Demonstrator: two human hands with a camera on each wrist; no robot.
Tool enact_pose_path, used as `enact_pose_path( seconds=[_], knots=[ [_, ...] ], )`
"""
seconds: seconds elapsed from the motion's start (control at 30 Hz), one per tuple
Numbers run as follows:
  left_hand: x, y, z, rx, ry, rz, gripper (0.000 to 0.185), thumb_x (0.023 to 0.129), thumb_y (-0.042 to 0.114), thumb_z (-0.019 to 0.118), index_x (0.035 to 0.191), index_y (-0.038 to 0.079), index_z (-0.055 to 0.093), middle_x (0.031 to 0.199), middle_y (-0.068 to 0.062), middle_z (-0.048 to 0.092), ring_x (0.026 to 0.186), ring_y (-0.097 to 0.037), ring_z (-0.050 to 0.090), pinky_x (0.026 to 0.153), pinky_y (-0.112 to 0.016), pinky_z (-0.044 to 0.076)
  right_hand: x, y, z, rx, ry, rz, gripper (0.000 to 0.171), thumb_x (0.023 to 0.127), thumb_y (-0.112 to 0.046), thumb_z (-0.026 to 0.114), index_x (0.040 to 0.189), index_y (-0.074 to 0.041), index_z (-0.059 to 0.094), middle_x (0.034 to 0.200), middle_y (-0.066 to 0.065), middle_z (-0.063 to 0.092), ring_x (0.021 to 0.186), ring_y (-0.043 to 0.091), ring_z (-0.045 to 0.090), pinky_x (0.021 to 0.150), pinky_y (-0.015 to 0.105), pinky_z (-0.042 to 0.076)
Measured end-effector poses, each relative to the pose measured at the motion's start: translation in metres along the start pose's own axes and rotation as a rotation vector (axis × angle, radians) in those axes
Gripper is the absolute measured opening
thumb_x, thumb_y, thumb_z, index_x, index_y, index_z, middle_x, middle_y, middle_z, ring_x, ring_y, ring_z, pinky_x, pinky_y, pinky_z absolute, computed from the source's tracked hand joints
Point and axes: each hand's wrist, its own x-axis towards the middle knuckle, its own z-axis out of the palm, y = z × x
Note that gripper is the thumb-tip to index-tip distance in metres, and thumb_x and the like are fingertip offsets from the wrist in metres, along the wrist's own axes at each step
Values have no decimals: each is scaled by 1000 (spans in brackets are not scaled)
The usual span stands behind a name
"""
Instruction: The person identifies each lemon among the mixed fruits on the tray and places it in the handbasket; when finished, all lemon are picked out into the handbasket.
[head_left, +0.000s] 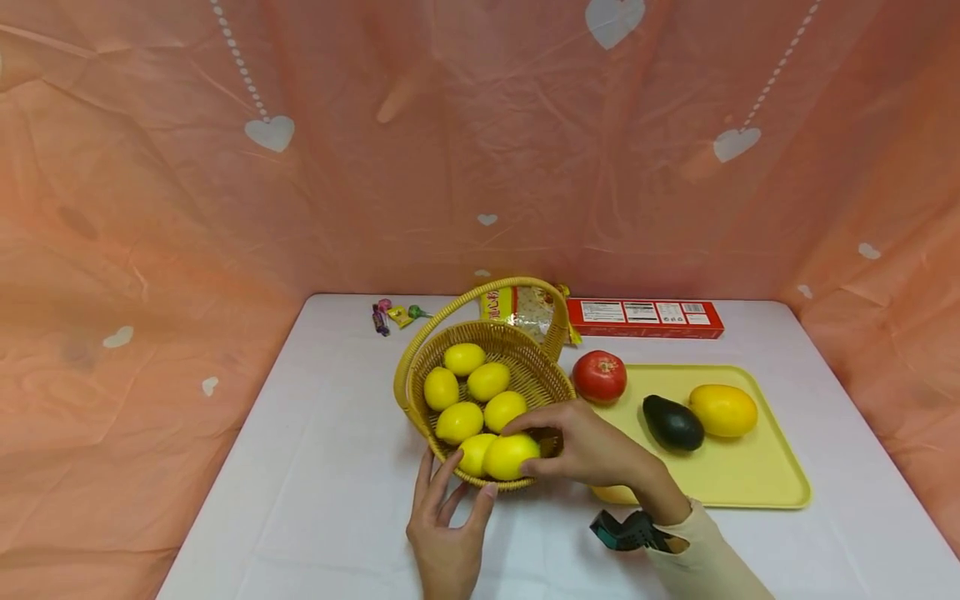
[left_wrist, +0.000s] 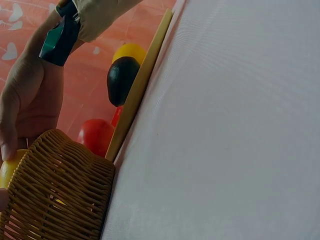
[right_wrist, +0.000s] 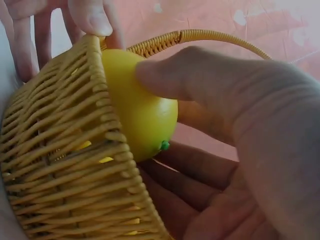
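Note:
A woven yellow basket (head_left: pixel 551 379) with a hoop handle stands mid-table and holds several lemons. My right hand (head_left: pixel 521 450) pinches one lemon (head_left: pixel 502 458) between thumb and fingers, just over the basket's near rim. The right wrist view shows that lemon (right_wrist: pixel 145 115) against the inside of the basket wall (right_wrist: pixel 65 165), with my thumb (right_wrist: pixel 200 75) on top. My left hand (head_left: pixel 448 508) lies on the table in front, its straight fingers touching the basket's near side; a fingertip (right_wrist: pixel 90 17) rests on the rim.
A yellow tray (head_left: pixel 750 475) at the right carries a red fruit (head_left: pixel 600 377), an avocado (head_left: pixel 672 422), a mango (head_left: pixel 723 410) and a yellow fruit (head_left: pixel 615 494) half hidden under my right wrist. Behind lie a red box (head_left: pixel 645 318), a snack packet (head_left: pixel 525 307) and candies (head_left: pixel 393 317).

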Motion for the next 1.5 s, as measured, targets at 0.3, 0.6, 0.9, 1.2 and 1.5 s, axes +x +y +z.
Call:
enact_pose_path(
  seconds=[0.3, 0.6, 0.9, 1.2, 1.5],
  knots=[
    [2, -3, 1, -2, -3, 9, 55, 87, 1, 93, 137, 14, 77, 171, -23, 41, 150, -43, 52, 99, -22, 64, -3, 0, -16, -31, -36, 51, 40, 90, -16, 90, 130, -20, 80, 127, -5, 79, 111, 12, 71, 100, 36, 66],
    [2, -1, 2, -1, -10, -12, 54, 87, 2, 92, 138, 15, 77, 172, -23, 40, 150, -43, 53, 101, -21, 63, -6, 3, -25, -32, -5, 44, 38, 93, -15, 87, 129, -13, 80, 125, 1, 81, 108, 19, 74, 98, 39, 68],
    [6, 4, -12, 172, 48, 207, 44, 88, 2, 91, 129, 12, 80, 159, -17, 58, 143, -38, 58, 106, -10, 55, -20, 12, -44, -83, 158, 56, 33, 95, -22, 88, 127, -16, 81, 125, -2, 81, 113, 20, 74, 103, 49, 65],
    [106, 66, -69, 245, 157, 828, 31, 84, -3, 77, 114, -7, 81, 116, -27, 78, 107, -20, 72, 103, -14, 56, -45, 7, -93, -354, 506, -16, 53, 85, -9, 93, 135, -17, 78, 135, 5, 78, 129, 30, 70, 115, 8, 42],
    [197, 176, -85, 287, 391, 1139, 47, 99, 40, 69, 112, -3, 81, 101, -29, 75, 89, -52, 65, 99, -24, 56, -54, -29, -151, -594, 879, -166, 73, 100, -60, 72, 141, 0, 72, 143, 23, 70, 132, 47, 62, 123, 11, 37]
  ],
)
